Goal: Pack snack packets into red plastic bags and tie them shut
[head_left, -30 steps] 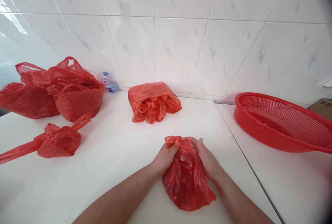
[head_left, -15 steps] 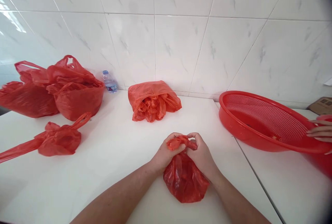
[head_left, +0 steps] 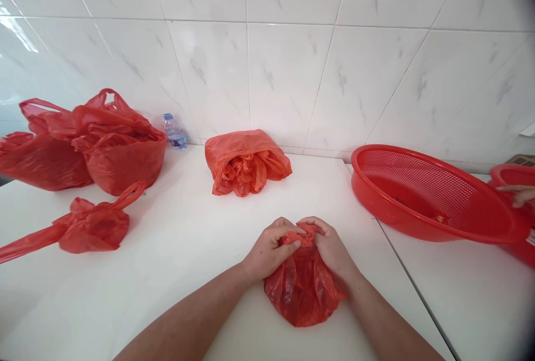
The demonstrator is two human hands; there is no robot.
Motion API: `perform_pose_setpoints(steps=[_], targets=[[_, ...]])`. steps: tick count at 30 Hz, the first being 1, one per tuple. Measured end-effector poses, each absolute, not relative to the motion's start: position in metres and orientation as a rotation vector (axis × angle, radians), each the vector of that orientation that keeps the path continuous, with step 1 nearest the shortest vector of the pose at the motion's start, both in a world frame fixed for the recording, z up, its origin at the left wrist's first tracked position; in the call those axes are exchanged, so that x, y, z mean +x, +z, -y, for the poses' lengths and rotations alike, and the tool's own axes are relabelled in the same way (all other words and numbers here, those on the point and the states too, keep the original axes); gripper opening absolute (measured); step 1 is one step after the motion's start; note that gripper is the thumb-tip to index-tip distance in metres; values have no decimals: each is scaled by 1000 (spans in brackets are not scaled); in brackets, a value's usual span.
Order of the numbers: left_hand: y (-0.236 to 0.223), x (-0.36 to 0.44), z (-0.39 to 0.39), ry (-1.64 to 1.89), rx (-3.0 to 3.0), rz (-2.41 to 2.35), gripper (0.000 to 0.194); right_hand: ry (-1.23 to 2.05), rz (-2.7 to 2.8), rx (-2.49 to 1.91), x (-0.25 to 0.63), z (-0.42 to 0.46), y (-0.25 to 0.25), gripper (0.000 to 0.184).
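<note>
A red plastic bag (head_left: 303,294) rests on the white table right in front of me, its lower part puffed out. My left hand (head_left: 271,248) grips the gathered top of the bag from the left, the thumb lying across the bunched plastic. On the other side, my right hand (head_left: 332,247) has its fingers curled around the same gathered top. Whatever is inside the bag cannot be made out through the plastic.
Behind my hands lies a red bag stuffed with crumpled bags (head_left: 251,163). Full red bags (head_left: 125,155), a tied red bag (head_left: 96,227) and a water bottle (head_left: 175,132) stand left. At right, a red colander (head_left: 418,233) sits near another person's hand (head_left: 520,195).
The gathered top of the bag has loosened and spread a little between my hands. The other person's hand has come off the colander's rim, and a red container shows behind it.
</note>
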State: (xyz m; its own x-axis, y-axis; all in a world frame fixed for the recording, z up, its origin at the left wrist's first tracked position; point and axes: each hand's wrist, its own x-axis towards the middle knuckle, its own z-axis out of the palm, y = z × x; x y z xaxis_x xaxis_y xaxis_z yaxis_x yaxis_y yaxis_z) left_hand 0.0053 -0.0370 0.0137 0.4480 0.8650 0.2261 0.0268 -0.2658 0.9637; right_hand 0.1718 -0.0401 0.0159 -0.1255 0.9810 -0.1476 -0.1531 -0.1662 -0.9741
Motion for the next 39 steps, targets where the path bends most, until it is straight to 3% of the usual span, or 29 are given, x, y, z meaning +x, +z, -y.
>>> perform_pose_setpoints(steps=[5, 9, 12, 18, 25, 31, 36, 39], targets=[[8, 3, 34, 1093, 1858, -831, 40, 1704, 842, -912, 180, 42, 24, 23], [7, 0, 33, 1235, 2002, -855, 49, 1590, 741, -814, 195, 33, 20, 27], [10, -1, 37, 1332, 2077, -869, 45, 1495, 711, -871, 211, 25, 14, 27], [11, 2, 46, 1301, 2058, -689, 22, 980, 981, -1412, 235, 15, 2, 27], [9, 8, 53, 1129, 2187, -628, 22, 586, 1169, -1607, 231, 9, -1, 23], [16, 11, 57, 1124, 2330, -670, 28, 702, 1188, -1593, 233, 14, 1, 21], [12, 13, 52, 1216, 2306, -828, 75, 1066, 1217, -1470, 213, 31, 9, 26], [13, 11, 51, 1096, 2253, -819, 72, 1225, 1392, -1394, 192, 43, 15, 24]])
